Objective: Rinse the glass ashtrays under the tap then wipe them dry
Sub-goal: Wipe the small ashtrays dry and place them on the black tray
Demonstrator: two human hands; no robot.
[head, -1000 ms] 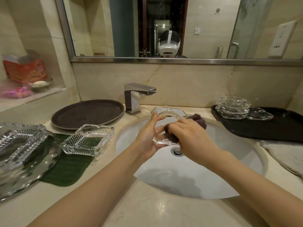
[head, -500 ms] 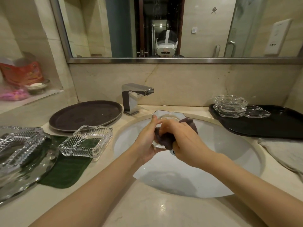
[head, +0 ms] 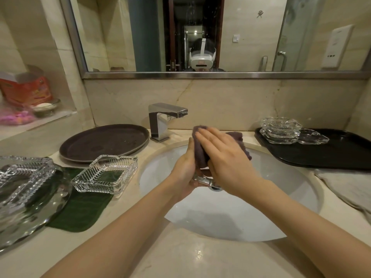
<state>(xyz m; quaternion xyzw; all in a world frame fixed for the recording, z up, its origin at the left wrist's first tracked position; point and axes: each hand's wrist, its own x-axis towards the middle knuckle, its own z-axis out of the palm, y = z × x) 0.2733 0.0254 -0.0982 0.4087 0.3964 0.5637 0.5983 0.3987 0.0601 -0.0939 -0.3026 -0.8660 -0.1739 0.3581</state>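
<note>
- The glass ashtray (head: pixel 202 178) we were drying stood on edge over the sink basin (head: pixel 271 177), almost wholly hidden; only its lower rim showed between our palms.
- Our left hand (head: pixel 184 171) was closed around its far side, gripping it, we judged, so that the wiping would not spin it.
- Our right hand (head: pixel 224 157) lay flat, fingers stretched, pressing the dark cloth (head: pixel 200 149) onto the face; the cloth draped over the top edge.
- Holding it above the basin let drips fall away from the counter.
- The tap (head: pixel 166 117) stood just behind the cloth, no water running that we could see.
- The black tray (head: pixel 331 155) on the right, bearing a stack of ashtrays (head: pixel 281 131), had bare room in front.
- A ribbed square ashtray (head: pixel 106 173) sat near the basin's left rim, so we judged that side tighter.
</note>
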